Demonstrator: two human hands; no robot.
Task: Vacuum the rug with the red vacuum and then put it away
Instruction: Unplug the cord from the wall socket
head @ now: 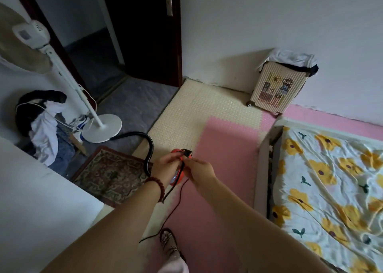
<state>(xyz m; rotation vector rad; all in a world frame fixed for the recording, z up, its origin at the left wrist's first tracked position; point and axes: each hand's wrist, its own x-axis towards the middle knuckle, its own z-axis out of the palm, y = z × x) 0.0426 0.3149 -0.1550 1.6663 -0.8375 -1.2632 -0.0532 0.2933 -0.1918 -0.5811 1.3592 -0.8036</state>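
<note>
The small red vacuum (179, 176) stands on the pink foam mat, mostly hidden behind my hands. My left hand (164, 164) and my right hand (200, 170) both pinch its thin black power cord (182, 167) just above it; a bunch of cord sticks up at the top. More cord trails down across the mat toward my foot. The black hose (148, 154) curves away to the left. The patterned red rug (109, 174) lies on the floor left of the vacuum.
A white standing fan (99, 125) and a pile of clothes (44, 125) are at the left. A bed with a flowered sheet (331, 189) fills the right. A small suitcase (269, 90) stands by the far wall. The doorway (124, 44) is open behind.
</note>
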